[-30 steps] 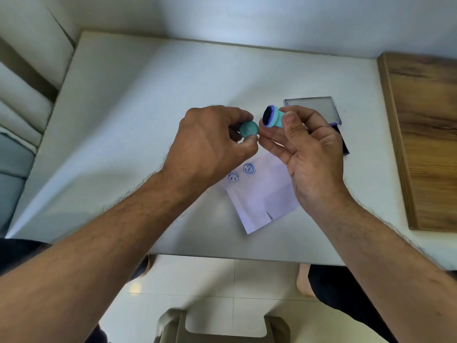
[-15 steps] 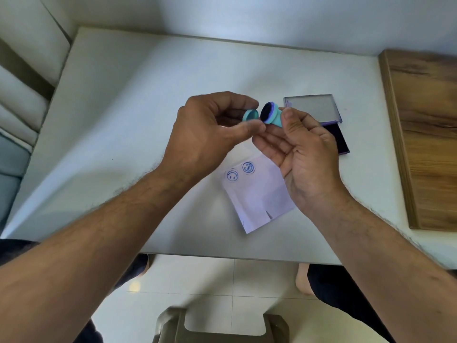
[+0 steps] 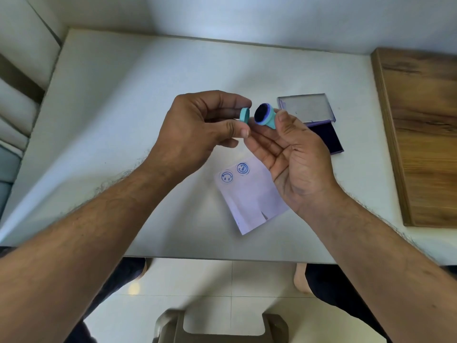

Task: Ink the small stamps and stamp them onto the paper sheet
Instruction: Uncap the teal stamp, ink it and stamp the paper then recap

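Note:
My right hand (image 3: 294, 157) pinches a small teal stamp (image 3: 266, 117) between thumb and fingers, its dark inked face turned left. My left hand (image 3: 197, 129) holds the stamp's teal cap (image 3: 244, 115) by its edge, a small gap away from the stamp face. Both hands hover above the white table (image 3: 123, 120). Below them lies the paper sheet (image 3: 249, 196) with two blue smiley prints near its top left corner. The open purple ink pad (image 3: 324, 137) lies to the right, partly hidden by my right hand, its clear lid (image 3: 305, 107) folded back.
A wooden board (image 3: 422, 134) lies along the table's right side. A cushioned seat (image 3: 14, 95) stands at the left. The table's near edge runs just below the paper, with tiled floor and a stool (image 3: 220, 328) beneath.
Both hands have risen a little. The left hand has turned the cap from flat-on to edge-on and drawn it slightly away from the stamp face. The paper and ink pad have not moved.

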Tool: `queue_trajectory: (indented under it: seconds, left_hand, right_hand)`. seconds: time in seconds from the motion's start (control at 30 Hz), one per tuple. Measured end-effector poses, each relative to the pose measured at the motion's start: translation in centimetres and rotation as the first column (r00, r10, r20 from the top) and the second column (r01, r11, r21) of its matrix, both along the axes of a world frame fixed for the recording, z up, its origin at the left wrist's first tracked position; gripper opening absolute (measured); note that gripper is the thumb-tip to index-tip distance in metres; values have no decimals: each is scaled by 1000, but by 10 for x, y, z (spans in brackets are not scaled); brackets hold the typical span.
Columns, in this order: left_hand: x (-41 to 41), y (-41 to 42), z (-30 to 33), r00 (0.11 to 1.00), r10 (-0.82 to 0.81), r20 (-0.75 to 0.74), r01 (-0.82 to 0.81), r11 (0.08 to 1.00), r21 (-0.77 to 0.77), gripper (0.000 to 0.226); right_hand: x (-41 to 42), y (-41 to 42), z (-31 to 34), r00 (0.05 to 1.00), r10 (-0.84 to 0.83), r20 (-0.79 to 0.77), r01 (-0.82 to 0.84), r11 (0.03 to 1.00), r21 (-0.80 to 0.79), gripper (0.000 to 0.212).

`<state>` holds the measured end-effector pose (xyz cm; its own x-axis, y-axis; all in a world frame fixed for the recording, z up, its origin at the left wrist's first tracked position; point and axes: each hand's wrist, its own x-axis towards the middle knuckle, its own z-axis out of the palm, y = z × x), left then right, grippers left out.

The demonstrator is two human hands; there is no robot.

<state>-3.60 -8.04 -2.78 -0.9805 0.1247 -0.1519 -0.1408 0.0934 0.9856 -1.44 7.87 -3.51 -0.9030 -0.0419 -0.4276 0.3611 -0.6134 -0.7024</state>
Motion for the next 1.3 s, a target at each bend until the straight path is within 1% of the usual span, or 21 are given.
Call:
queue_trajectory:
  seconds: [0.1, 0.17, 0.37, 0.53, 0.77, 0.83, 1.0, 1.07, 1.2, 1.3]
  left_hand:
    - [0, -1, 2, 999, -26, -22, 27, 1000, 8, 31]
    - [0, -1, 2, 999, -32, -33, 32, 999, 9, 32]
    - [1, -1, 3, 1000, -12, -19, 12, 1000, 4, 33]
    - [1, -1, 4, 999, -14, -31, 13, 1000, -11, 35]
    - [2, -1, 4, 1000, -7, -28, 7, 1000, 22, 41]
    - [2, -2, 4, 1000, -8, -30, 8, 1000, 27, 42]
    - [1, -3, 4, 999, -17, -29, 17, 1000, 18, 30]
    - [1, -3, 3, 1000, -18, -25, 19, 1000, 15, 29]
    - [0, -4, 2, 999, -31, -8, 31, 999, 17, 30]
    - [0, -6, 2, 999, -37, -4, 37, 999, 33, 30]
  right_hand:
    - [-1, 1, 0, 1000, 4, -16, -4, 1000, 5, 12]
    - [-2, 3, 0, 1000, -1, -19, 2, 1000, 25, 9]
    - [-1, 3, -1, 999, 21, -34, -18, 997, 70, 12]
    - [0, 3, -3, 996, 32, -84, -20, 990, 140, 16]
    - [-2, 5, -7, 974, 57, -219, 6, 961, 277, 21]
    - [-1, 5, -7, 963, 67, -260, 22, 945, 327, 21]
    - [-1, 7, -6, 927, 124, -354, 69, 871, 486, 28]
    - [0, 8, -5, 912, 150, -383, 81, 848, 524, 29]
    - [0, 8, -3, 899, 187, -396, 94, 801, 591, 27]
    - [0, 9, 1, 905, 193, -379, 118, 741, 661, 27]
